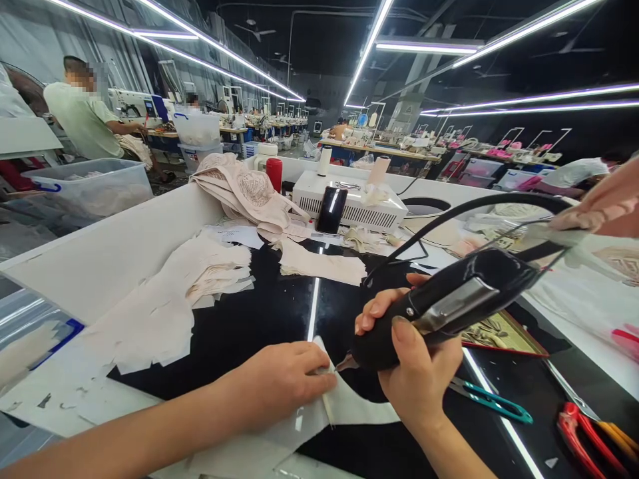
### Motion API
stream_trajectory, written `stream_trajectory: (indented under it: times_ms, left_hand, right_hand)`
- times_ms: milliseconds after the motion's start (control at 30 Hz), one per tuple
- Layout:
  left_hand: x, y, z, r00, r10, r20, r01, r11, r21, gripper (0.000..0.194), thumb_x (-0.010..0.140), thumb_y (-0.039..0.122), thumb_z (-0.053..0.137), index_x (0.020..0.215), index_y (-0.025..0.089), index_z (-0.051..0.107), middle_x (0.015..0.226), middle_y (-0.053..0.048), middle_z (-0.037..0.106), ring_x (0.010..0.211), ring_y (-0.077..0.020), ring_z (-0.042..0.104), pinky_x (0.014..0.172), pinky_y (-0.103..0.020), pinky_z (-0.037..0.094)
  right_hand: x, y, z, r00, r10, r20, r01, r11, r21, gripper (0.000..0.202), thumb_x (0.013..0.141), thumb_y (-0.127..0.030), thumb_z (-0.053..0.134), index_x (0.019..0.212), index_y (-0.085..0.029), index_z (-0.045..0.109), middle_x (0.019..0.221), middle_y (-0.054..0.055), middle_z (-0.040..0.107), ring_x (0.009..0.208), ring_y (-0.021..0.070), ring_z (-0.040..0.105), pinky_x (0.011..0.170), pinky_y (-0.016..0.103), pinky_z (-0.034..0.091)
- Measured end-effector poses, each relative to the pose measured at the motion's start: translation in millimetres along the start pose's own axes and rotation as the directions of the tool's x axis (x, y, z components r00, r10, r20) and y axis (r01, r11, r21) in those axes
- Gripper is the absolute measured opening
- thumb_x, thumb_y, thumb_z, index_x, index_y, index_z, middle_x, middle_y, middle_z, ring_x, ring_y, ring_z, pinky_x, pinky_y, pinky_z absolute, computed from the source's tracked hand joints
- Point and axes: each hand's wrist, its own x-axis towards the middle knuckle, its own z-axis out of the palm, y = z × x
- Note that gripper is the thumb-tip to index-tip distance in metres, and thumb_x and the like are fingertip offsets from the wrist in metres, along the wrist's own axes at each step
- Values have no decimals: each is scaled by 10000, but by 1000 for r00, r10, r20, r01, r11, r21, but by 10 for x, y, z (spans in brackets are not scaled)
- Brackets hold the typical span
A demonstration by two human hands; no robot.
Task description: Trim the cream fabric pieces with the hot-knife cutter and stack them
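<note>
My right hand (417,366) is wrapped round a black handheld power tool (439,299) with a metal strip along its side. The tool's narrow metal tip points left and down, close to the fingertips of my left hand (294,379). Those fingers are closed together and press on a pale piece of fabric (354,399) lying on the glossy black table (279,319). A thin light strip sticks out below my left fingertips. From the rear of the tool a black cable arches away, and a translucent wrap covers its back end.
Stacked pale fabric pieces (164,293) lie left, with lacy cups (239,186) behind. A white vented box (349,199) and phone (330,209) stand at the back. Teal snips (494,399), red-handled scissors (579,426) and a tray (504,332) are right. A person (84,113) sits far left.
</note>
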Motion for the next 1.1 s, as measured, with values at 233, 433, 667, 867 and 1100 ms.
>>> stream_trajectory:
  times_ms: [233,433,667,867,1100]
  left_hand:
    - [5,11,15,1000,15,-26,-15,1000,21,202,1066,62,552,1212,134,671,1183,-108,711,1070,-223,722,971,-349,641]
    - [-4,21,4,1000,11,-20,-11,999,32,233,1084,73,509,1250,148,654,1189,-111,708,1052,-218,715,939,-338,641]
    - [25,43,-33,1000,18,-15,-18,999,36,245,1033,25,555,1228,136,654,1165,-104,712,1066,-230,709,964,-353,628]
    - [145,245,-33,999,-44,-4,44,993,-112,340,947,-52,557,1231,116,639,1208,-86,697,1089,-222,682,927,-304,628]
    - [226,408,112,987,-130,91,135,989,-57,248,976,7,612,1189,130,639,1101,-80,681,983,-255,672,852,-379,656]
  right_hand:
    - [9,-71,-27,1000,0,-23,0,1000,1,402,914,-340,826,1251,-286,614,828,-31,681,643,147,645,591,300,598]
    - [-52,-75,-64,1000,-15,-2,15,1000,-25,387,932,-333,804,1263,-293,607,834,-29,679,655,150,644,599,305,601]
    - [-16,-227,-114,999,-24,-42,23,999,-23,397,905,-345,832,1242,-283,631,815,-26,687,645,153,654,573,291,603]
    - [-77,-379,-298,998,-23,-50,20,998,-62,388,897,-347,845,1227,-289,649,811,-29,696,632,155,655,574,303,613]
    - [-211,-393,-415,998,-36,-41,32,995,-98,399,928,-334,821,1281,-306,636,851,-24,699,657,158,670,599,310,615]
